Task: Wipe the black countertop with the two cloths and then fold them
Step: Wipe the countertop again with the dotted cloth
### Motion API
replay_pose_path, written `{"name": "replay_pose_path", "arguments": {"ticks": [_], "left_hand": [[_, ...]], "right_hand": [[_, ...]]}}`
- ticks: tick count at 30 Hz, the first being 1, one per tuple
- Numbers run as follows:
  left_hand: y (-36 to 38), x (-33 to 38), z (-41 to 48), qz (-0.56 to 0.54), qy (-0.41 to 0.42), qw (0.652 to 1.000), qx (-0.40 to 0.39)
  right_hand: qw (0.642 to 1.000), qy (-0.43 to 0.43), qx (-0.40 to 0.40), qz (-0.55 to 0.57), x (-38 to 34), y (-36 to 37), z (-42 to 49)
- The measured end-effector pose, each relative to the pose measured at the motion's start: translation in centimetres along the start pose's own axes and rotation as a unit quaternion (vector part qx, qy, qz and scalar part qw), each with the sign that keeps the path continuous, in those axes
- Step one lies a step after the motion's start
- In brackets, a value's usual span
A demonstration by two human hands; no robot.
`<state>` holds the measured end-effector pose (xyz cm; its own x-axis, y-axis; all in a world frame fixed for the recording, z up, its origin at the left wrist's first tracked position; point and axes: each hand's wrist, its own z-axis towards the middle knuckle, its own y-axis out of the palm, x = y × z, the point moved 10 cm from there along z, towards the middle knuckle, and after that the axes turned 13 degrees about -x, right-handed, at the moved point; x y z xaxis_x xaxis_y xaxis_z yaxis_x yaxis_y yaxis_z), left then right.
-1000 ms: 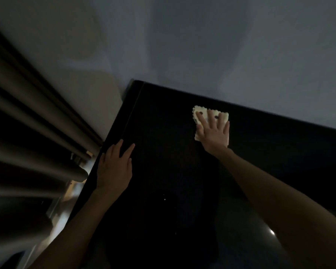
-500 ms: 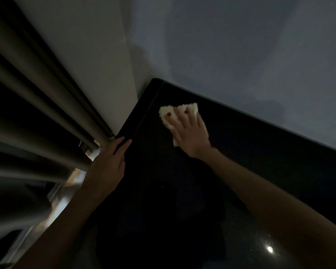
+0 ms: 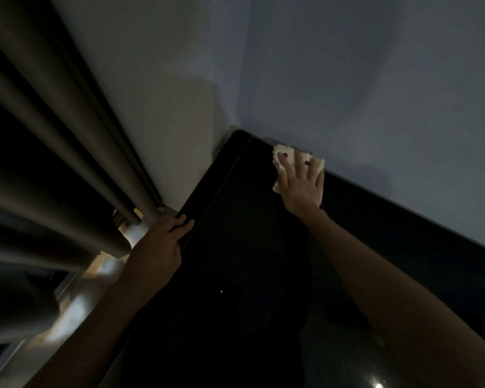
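A pale yellow cloth (image 3: 284,156) lies flat on the black countertop (image 3: 249,261), up against the far wall near the back left corner. My right hand (image 3: 303,186) presses down on it with fingers spread, covering most of it. My left hand (image 3: 160,247) rests on the countertop's left edge, fingers over the rim, holding no cloth. Only one cloth is in view.
A pale wall (image 3: 375,93) runs along the countertop's far edge. Dark curtain folds (image 3: 53,163) hang at the left, close to the counter's side edge. A strip of lit floor (image 3: 95,275) shows below the curtain. The scene is dim.
My right hand slid the cloth to the left and then up to the far edge by the wall. My left hand shifted from the counter surface onto its left rim.
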<state>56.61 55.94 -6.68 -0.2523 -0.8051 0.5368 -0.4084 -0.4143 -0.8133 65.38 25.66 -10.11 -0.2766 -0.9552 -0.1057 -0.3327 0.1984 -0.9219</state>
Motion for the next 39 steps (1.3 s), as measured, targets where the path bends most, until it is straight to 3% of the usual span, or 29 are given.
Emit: {"name": "replay_pose_path", "arguments": {"ticks": [6, 9, 13, 18, 20, 25, 31, 34, 39], "left_hand": [[0.8, -0.7, 0.0, 0.020, 0.058, 0.998, -0.005], [1.4, -0.7, -0.6, 0.031, 0.081, 0.996, -0.025], [-0.1, -1.1, -3.9, 0.054, 0.077, 0.995, 0.013], [-1.1, -2.6, -9.5, 0.055, 0.063, 0.996, 0.017], [-1.4, -4.5, -11.9, 0.016, 0.016, 1.000, 0.018], [-1.5, -7.8, -17.7, -0.034, -0.030, 0.999, -0.001], [-3.2, -6.8, -23.4, -0.011, -0.002, 1.000, 0.006], [-3.2, -6.6, -25.3, -0.046, -0.020, 0.998, -0.029], [-1.6, -4.7, -27.1, 0.038, -0.011, 0.996, -0.083]], "right_hand": [[0.991, -0.109, -0.012, -0.082, -9.9, -1.2, 5.1], [0.977, -0.160, -0.014, -0.141, -11.6, -0.2, 4.6], [0.959, -0.223, -0.035, -0.169, -12.5, 2.3, 1.7], [0.953, -0.253, -0.041, -0.162, -15.6, 5.2, -6.7], [0.944, -0.279, -0.038, -0.173, -17.4, 7.0, -11.1], [0.919, -0.367, 0.020, -0.141, -22.6, 11.7, -23.8], [0.916, -0.379, -0.025, -0.128, -26.2, 17.0, -36.2], [0.919, -0.378, -0.030, -0.107, -26.3, 18.1, -40.7], [0.928, -0.344, -0.037, -0.139, -22.7, 19.0, -45.1]]}}
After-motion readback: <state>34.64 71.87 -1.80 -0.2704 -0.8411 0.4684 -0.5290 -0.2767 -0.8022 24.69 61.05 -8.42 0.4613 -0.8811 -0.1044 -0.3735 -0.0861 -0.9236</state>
